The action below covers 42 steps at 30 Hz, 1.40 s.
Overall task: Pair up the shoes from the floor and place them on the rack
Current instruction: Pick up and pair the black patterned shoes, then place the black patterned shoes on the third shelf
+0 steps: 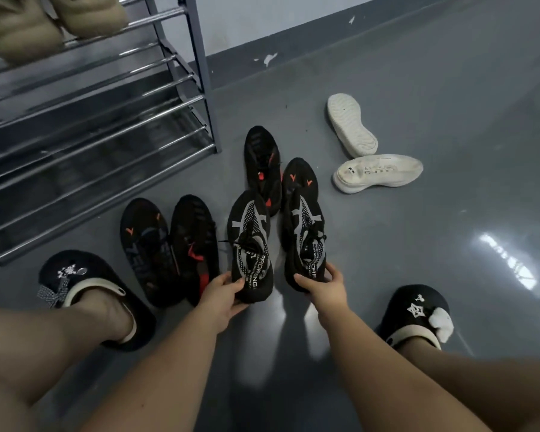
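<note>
Left hand grips the heel of one black-and-grey sneaker; right hand grips its mate, side by side.

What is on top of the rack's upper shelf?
A beige pair of shoes sits on the rack at the top bars, partly cropped by the frame edge. The lower shelves appear bare.

Rack far left; floor shoes before it, two more right

Grey floor: white shoes right of centre, black-red shoes centre-left, rack upper left
</note>
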Each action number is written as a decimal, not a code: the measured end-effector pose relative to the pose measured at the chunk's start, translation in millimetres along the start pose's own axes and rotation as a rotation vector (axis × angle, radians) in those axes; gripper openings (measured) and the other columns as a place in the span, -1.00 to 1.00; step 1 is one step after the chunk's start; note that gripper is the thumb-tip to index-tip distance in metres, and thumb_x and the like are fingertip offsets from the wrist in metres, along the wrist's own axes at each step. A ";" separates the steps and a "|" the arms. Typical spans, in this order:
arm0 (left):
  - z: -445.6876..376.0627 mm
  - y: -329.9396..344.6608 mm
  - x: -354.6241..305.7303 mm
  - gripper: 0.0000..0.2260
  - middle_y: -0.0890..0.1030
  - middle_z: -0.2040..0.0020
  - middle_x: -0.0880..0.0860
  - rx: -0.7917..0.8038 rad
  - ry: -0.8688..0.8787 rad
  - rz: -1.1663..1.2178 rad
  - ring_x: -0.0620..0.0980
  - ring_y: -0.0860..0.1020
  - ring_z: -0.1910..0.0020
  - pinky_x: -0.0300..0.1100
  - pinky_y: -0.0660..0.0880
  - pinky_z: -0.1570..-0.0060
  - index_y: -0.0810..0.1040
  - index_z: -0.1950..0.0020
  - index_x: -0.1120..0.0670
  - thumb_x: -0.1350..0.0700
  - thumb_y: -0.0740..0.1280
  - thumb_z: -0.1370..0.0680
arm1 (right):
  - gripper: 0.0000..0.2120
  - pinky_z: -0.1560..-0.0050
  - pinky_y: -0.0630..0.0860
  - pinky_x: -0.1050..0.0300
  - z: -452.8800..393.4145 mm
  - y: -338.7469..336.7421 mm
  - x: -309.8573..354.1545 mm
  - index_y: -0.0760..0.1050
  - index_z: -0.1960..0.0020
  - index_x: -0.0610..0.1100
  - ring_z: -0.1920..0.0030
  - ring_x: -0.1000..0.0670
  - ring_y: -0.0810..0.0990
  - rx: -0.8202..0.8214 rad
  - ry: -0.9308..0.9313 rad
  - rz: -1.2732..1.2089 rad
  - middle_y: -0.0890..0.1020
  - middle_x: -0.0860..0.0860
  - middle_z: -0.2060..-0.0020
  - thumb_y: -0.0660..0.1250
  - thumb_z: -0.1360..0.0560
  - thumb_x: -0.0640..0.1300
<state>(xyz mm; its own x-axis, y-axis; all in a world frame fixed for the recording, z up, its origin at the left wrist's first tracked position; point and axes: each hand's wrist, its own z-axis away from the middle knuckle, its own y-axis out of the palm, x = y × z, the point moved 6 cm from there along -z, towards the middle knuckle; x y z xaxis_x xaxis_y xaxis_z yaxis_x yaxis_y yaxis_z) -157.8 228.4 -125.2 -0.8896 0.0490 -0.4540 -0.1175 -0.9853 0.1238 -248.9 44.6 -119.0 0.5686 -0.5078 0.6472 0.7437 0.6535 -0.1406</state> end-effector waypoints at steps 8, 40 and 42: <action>14.1 -1.1 -6.2 -0.69 0.54 -0.23 0.17 -0.006 0.032 0.018 0.14 0.54 -0.13 0.02 0.49 -0.01 0.42 -0.33 0.17 0.29 0.22 -0.58 | -0.45 -0.19 0.53 -0.10 8.2 -4.6 9.2 0.29 -0.43 -0.19 -0.17 -0.18 0.57 -0.015 0.178 -0.388 0.49 -0.18 -0.30 0.37 -0.50 -0.10; 186.6 -97.2 -125.4 -0.77 0.51 -0.31 0.18 -0.062 0.415 0.032 0.05 0.49 -0.10 0.01 0.48 -0.02 0.47 -0.22 0.22 0.29 0.12 -0.62 | -0.94 0.09 0.54 0.02 150.4 96.7 122.6 0.51 0.09 -0.21 0.19 -0.04 0.58 0.429 -0.099 -0.062 0.61 -0.10 0.14 0.28 -0.54 -0.29; 190.5 -118.7 -128.7 -0.80 0.51 -0.31 0.19 -0.094 0.428 0.075 0.09 0.51 -0.16 0.02 0.49 -0.03 0.48 -0.18 0.20 0.30 0.13 -0.62 | -0.93 0.06 0.56 0.01 156.9 117.2 120.9 0.53 0.07 -0.21 0.15 -0.04 0.59 0.469 -0.105 -0.020 0.62 -0.13 0.04 0.27 -0.54 -0.28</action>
<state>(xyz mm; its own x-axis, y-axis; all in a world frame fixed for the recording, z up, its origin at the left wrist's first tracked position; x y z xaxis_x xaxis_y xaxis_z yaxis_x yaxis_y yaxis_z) -113.4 370.1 86.7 -0.6292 -0.0755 -0.7736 -0.0019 -0.9951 0.0987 -148.1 147.9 60.3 0.4996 -0.4793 0.7216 0.5012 0.8394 0.2104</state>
